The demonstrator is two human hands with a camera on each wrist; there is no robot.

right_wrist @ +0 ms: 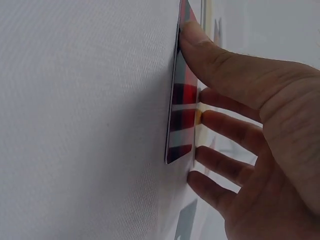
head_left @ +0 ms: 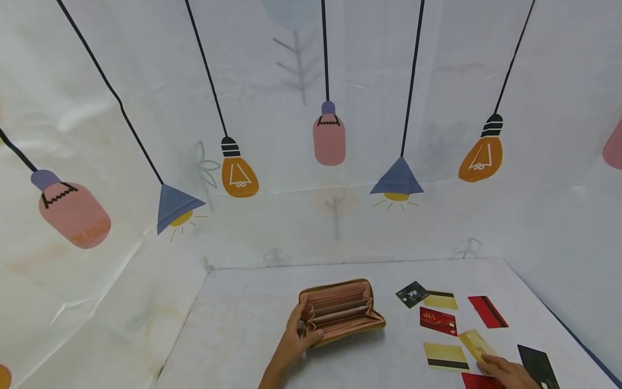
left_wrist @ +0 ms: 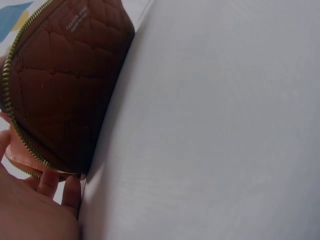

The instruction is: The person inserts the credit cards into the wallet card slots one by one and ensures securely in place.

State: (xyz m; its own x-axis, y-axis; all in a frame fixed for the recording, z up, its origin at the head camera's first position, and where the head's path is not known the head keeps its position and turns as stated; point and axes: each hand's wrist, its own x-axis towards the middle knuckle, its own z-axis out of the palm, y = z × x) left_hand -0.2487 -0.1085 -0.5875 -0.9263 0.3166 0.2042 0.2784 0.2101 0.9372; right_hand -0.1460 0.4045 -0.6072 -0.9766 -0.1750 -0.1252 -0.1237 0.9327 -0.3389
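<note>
Head feed: I have the wallet (head_left: pixel 347 308) between 5 and 6 o'clock of frame centre, on the white surface (head_left: pixel 228 335), unzipped, pink pockets facing the camera. My left hand (head_left: pixel 291 340) grips its 9 o'clock end, thumb on the lower edge. Left wrist feed: quilted brown outside, brass zip (left_wrist: pixel 6 82).

My right hand (head_left: pixel 509 373) is at about 4 o'clock from the wallet, fingertips over the near end of a plain gold card (head_left: pixel 473 341). Right wrist feed: fingers spaced apart, thumb forward; I cannot tell whether they pinch the card or only touch it.

Around the right hand: a red card (head_left: pixel 473 380) at 9 o'clock, partly covered; a black card (head_left: pixel 536 364) at 3; a striped gold card (head_left: pixel 446 356) at 10. A red VIP card (head_left: pixel 437 321) lies at 3 o'clock from the wallet.
</note>
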